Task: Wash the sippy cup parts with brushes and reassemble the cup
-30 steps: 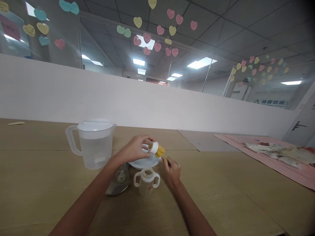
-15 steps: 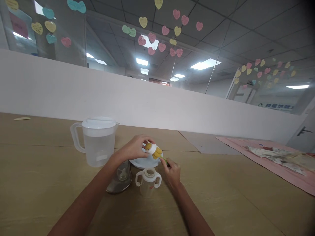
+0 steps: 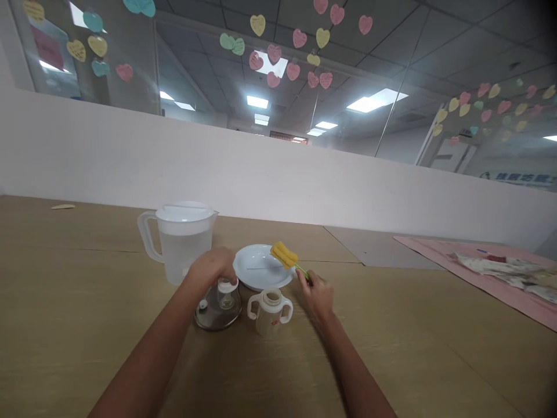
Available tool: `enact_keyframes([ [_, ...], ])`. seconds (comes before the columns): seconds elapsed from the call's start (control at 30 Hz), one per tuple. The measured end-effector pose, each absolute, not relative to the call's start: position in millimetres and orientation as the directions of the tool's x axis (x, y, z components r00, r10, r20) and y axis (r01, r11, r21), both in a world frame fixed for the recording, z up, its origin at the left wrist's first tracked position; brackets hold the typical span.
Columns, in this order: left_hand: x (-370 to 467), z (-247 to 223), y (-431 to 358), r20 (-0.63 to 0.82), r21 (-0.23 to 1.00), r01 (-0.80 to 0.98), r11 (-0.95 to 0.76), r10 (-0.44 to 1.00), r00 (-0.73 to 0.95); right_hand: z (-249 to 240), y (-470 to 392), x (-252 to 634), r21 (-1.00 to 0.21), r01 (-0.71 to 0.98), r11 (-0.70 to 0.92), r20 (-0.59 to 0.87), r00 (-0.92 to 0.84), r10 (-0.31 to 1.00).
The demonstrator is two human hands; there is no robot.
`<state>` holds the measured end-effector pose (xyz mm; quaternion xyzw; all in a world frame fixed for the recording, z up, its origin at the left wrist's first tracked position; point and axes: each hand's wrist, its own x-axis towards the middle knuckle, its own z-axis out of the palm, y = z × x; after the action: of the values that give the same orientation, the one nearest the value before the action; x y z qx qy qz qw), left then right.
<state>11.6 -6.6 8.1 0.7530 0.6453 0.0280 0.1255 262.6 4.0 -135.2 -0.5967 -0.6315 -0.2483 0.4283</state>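
My right hand (image 3: 319, 295) is closed around the thin green handle of a yellow sponge bottle brush (image 3: 284, 255), its head raised over the edge of a white plate (image 3: 248, 255). Over a shiny metal tray (image 3: 215, 320), my left hand (image 3: 213, 268) has its fingers on a white bottle collar (image 3: 228, 285); the fingers are partly blurred. Below the collar a clear dome-shaped piece (image 3: 225, 300) sits on the tray, near a small white round part (image 3: 203, 304). Between my forearms stands a two-handled baby bottle (image 3: 268, 318), upright and without a lid.
A lidded clear pitcher (image 3: 185, 244) with water stands behind my left hand. At the right, a pink sheet (image 3: 429, 255) carries crumpled pale material (image 3: 491, 270). A thin flat pale piece (image 3: 63, 206) lies far left. The white wall (image 3: 261, 174) bounds the table's back.
My left hand has drawn the white collar off the sponge head and carried it down left to the tray. My right hand still holds the brush, its sponge now bare.
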Motion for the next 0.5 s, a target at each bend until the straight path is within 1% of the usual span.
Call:
enact_keyframes([
  [0.1,19,-7,3,-0.323,0.124,0.99,-0.068,0.941,0.105,-135,4,262,-0.192,0.97,0.152,0.838,0.081,0.539],
  [0.23,27,-19,7,-0.38,0.078,0.996,-0.036,0.923,0.063,-136,4,262,-0.191,0.971,0.145,0.835,0.083,0.544],
  [0.3,30,-21,5,-0.375,0.062,0.997,-0.04,0.925,0.06,-135,4,262,-0.193,0.97,0.149,0.83,0.081,0.552],
  [0.37,33,-20,2,-0.335,0.053,0.997,-0.064,0.939,0.078,-135,4,262,-0.2,0.969,0.145,0.822,0.085,0.563],
  [0.5,38,-6,-10,-0.158,0.04,0.985,-0.167,0.972,0.171,-134,4,261,-0.232,0.965,0.121,0.807,0.122,0.578],
])
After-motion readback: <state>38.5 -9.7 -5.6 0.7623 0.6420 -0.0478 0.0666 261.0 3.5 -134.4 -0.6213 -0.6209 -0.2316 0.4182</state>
